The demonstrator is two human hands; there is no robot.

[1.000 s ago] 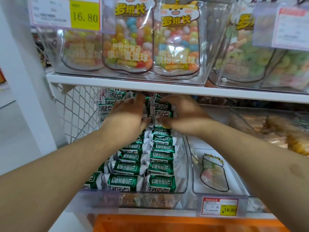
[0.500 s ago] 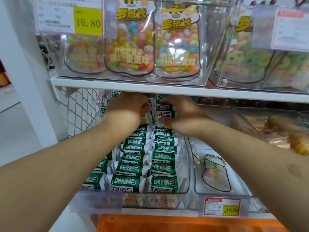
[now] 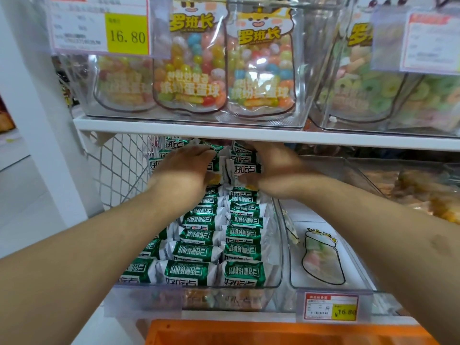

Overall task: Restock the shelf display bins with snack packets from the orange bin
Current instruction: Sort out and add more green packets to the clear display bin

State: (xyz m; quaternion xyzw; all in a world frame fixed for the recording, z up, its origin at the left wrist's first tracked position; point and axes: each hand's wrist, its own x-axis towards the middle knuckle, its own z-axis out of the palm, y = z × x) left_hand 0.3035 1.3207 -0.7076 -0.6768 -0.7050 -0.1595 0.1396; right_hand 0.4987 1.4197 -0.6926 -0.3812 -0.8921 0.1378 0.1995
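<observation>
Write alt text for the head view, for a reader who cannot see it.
Both hands, left hand and right hand, press into green snack packets at the back of a clear shelf bin, under a shelf of candy bags. An orange bin sits below.

Noted three clear jar-shaped pouches of coloured candy balls (image 3: pixel 191 70) standing side by side above the white shelf board (image 3: pixel 174 127), towards its left end. Saw clear pouches of green ring gummies (image 3: pixel 361 90) further along to the right. Found a white-and-yellow price tag reading 16.80 (image 3: pixel 99 26) at the upper left and a blurred white tag (image 3: pixel 433 41) at the upper right. Spotted a white wire mesh panel (image 3: pixel 119 170) under the board's left end, beside a white upright post (image 3: pixel 37 120). Noticed a flat jar-shaped pouch of pastel sweets (image 3: pixel 322 257) lower down, behind a small red-and-yellow price tag (image 3: pixel 331 307).
</observation>
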